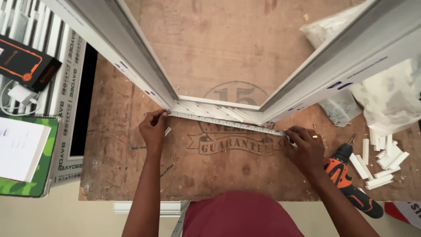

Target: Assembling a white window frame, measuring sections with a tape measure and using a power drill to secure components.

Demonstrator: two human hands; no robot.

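Note:
A white window frame (144,66) stands on a plywood worktop (210,57), its short near side facing me. A metal tape measure blade (223,123) is stretched along that near side. My left hand (153,130) pinches the blade's end against the frame's left corner. At the right corner my right hand (307,149) presses the other part of the tape down on the board, fingers curled over it. Both arms reach forward from my dark red shirt.
An orange and black cordless drill (351,180) lies right of my right hand. Several short white plastic strips (381,160) and a plastic bag of screws (340,107) sit at the right. At the left are stacked white profiles (66,109), a green notebook (26,153) and a charger (19,94).

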